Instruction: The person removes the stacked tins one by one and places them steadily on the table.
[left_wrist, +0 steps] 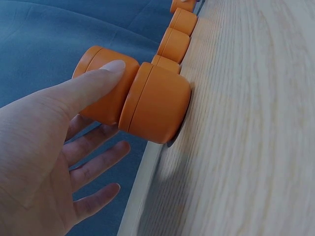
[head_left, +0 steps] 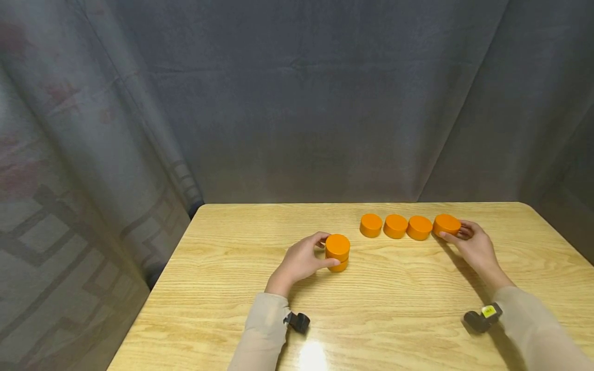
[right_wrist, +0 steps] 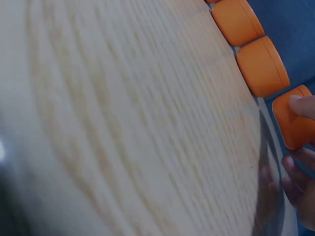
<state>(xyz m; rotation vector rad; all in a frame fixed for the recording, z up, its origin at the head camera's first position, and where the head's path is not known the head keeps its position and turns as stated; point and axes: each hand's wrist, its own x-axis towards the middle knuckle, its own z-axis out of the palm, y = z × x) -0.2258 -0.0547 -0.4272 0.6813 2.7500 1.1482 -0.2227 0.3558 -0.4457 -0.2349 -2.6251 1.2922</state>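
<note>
Two round orange lidded jars stand stacked in the middle of the table. My left hand (head_left: 301,260) pinches the upper jar (head_left: 337,245) between thumb and fingers; the lower jar (head_left: 340,267) rests on the wood beneath it. In the left wrist view the thumb lies across the upper jar (left_wrist: 106,105), which sits against the lower jar (left_wrist: 160,105). At the right, my right hand (head_left: 475,250) holds another orange jar (head_left: 446,224) by its side, slightly raised off the table. In the right wrist view the thumb presses on this jar (right_wrist: 289,123).
Left of the right hand, three more orange jars stand in a row near the back edge: a left one (head_left: 371,225), a middle one (head_left: 395,226) and a right one (head_left: 419,228). The wooden table (head_left: 380,309) meets a grey curtain (head_left: 301,129) behind.
</note>
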